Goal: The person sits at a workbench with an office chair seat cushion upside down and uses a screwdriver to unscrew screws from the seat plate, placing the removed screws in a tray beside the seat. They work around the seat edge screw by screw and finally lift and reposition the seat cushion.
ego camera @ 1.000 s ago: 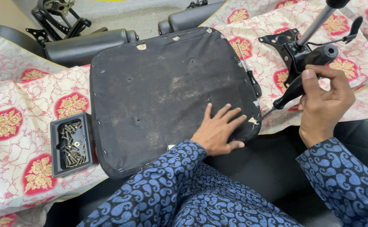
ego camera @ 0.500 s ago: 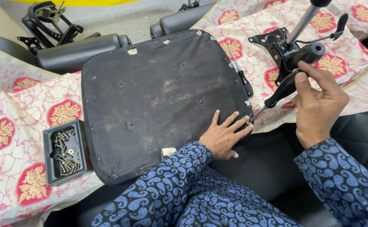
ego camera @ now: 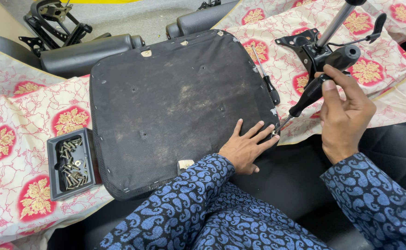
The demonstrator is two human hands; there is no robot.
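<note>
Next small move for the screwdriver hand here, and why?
Probably turn the screwdriver in place. Its tip already sits at the near right corner of the seat base, right by the left hand's fingertips, which lie flat on the base. The right hand grips the black handle. Whether a screw sits under the tip is too small to tell.

Matt black fabric, scuffed and dusty, stapled over the seat base [ego camera: 175, 106]. Smooth black plastic screwdriver handle [ego camera: 325, 76] with bright metal shaft. Matt plastic tray [ego camera: 69, 163] of dull metal screws [ego camera: 72, 162]. Printed floral cloth [ego camera: 22, 139]. Glossy black padded armrest [ego camera: 89, 51].
</note>
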